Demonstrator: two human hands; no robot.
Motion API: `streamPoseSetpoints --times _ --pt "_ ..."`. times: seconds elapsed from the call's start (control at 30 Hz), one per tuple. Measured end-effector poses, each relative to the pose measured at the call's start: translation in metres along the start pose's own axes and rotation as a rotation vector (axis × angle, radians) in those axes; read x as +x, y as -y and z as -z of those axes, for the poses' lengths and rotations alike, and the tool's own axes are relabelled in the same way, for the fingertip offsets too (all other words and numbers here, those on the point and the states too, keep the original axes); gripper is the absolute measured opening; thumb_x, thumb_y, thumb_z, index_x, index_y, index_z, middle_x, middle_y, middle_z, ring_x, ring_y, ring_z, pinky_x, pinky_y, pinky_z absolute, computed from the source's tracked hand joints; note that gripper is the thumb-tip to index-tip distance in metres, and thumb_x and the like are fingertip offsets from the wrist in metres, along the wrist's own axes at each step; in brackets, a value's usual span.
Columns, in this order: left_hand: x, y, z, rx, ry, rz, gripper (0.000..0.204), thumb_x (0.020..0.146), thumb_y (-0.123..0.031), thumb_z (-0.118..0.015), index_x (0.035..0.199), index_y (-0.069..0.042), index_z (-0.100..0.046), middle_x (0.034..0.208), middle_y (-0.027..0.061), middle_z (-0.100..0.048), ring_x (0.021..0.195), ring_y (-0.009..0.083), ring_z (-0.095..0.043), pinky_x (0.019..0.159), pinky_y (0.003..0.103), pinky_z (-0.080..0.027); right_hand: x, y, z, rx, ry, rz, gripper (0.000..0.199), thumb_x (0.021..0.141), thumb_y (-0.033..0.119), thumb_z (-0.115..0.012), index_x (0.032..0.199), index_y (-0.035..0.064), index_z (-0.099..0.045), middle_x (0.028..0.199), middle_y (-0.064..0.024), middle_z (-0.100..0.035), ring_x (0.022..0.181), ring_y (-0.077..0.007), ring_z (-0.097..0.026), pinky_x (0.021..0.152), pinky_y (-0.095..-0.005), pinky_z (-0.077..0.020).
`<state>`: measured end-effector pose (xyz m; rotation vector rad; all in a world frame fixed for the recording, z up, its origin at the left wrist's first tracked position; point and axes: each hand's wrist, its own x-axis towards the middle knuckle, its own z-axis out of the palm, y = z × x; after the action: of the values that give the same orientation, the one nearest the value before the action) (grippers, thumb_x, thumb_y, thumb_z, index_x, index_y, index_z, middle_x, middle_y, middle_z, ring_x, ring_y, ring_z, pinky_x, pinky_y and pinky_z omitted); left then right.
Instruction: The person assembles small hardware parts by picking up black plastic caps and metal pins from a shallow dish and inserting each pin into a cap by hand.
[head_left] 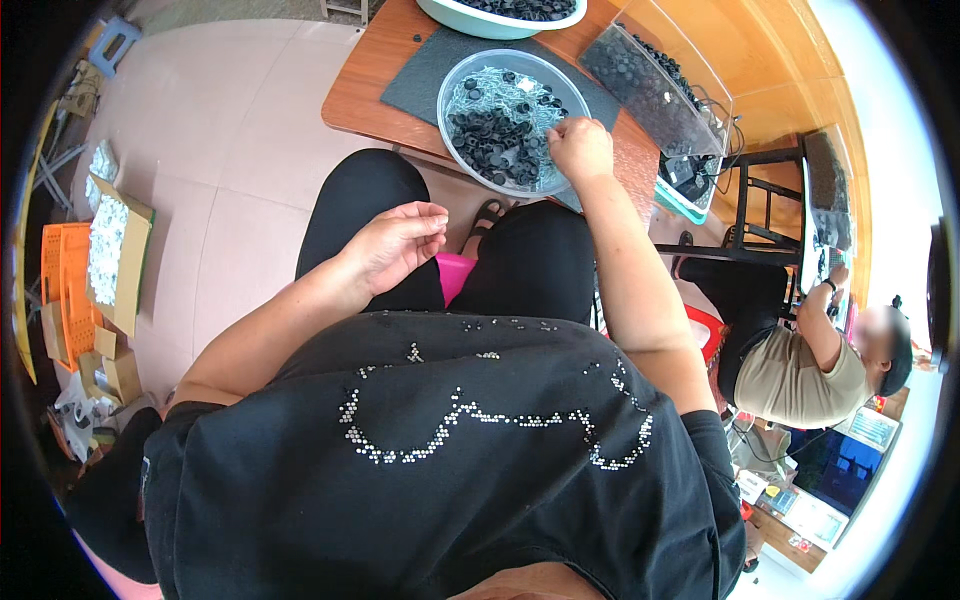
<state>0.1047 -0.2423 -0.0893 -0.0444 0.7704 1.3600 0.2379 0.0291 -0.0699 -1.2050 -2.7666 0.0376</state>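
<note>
A clear round plastic bowl [447,140] sits at the table's near edge, partly on a dark mat. Inside it are small black round caps [490,135] and many thin silvery pieces [490,92] that look like screws or pins. Over the bowl's right side, my right hand [583,150] is closed with its fingertips pinched down; whatever they grip is hidden. My left hand [400,243] hovers above my lap, nearer to me than the bowl. Its thumb and fingers are pressed together at the tips, and anything between them is too small to make out.
Beyond the bowl stands a pale green basin [510,28] of black parts. A clear bin [640,80] with more black pieces is at the table's right. Someone in a khaki shirt [805,385] works at far right. Cartons [125,260] and an orange crate [68,290] stand left.
</note>
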Motion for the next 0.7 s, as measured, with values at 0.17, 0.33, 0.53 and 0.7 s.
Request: streamPoseSetpoints --times 0.17,0.33,0.53,0.7 --pt "-0.002 -0.003 -0.007 0.066 -0.024 -0.014 0.013 0.089 -0.006 -0.058 0.102 -0.004 -0.056 0.085 0.0018 -0.059 0.078 0.0102 -0.058 0.074 0.023 -0.049 0.005 0.001 -0.012 -0.077 -0.026 0.031 0.014 0.073 0.017 -0.058 0.075 0.0081 -0.069 0.082 -0.0132 -0.067 0.085 -0.0301 -0.063 0.078 -0.0424 -0.0486" --pt "-0.002 -0.002 -0.007 0.096 -0.020 -0.030 0.013 0.088 -0.009 -0.061 0.100 -0.004 -0.057 0.086 0.0008 -0.059 0.077 0.0089 -0.057 0.073 0.022 -0.048 0.003 -0.002 -0.015 -0.092 -0.036 0.089 0.014 0.072 0.014 -0.057 0.077 0.0056 -0.067 0.081 -0.0146 -0.066 0.083 -0.0307 -0.064 0.075 -0.0430 -0.0490" --pt "-0.001 -0.002 -0.003 0.160 -0.010 -0.028 0.015 0.088 -0.014 -0.062 0.098 -0.004 -0.060 0.084 -0.0003 -0.059 0.075 0.0071 -0.055 0.069 0.020 -0.047 -0.003 -0.005 -0.013 -0.062 -0.077 0.168 0.011 0.070 0.010 -0.056 0.073 0.0034 -0.064 0.080 -0.0167 -0.066 0.079 -0.0317 -0.064 0.073 -0.0428 -0.0498" --pt "-0.003 -0.001 -0.005 0.123 0.014 -0.021 0.016 0.089 -0.015 -0.061 0.100 -0.004 -0.061 0.084 -0.0002 -0.059 0.076 0.0069 -0.055 0.070 0.020 -0.047 -0.002 -0.002 -0.013 0.004 -0.005 0.110 0.014 0.075 0.010 -0.057 0.085 0.0046 -0.065 0.085 -0.0191 -0.065 0.083 -0.0343 -0.063 0.077 -0.0421 -0.0502"
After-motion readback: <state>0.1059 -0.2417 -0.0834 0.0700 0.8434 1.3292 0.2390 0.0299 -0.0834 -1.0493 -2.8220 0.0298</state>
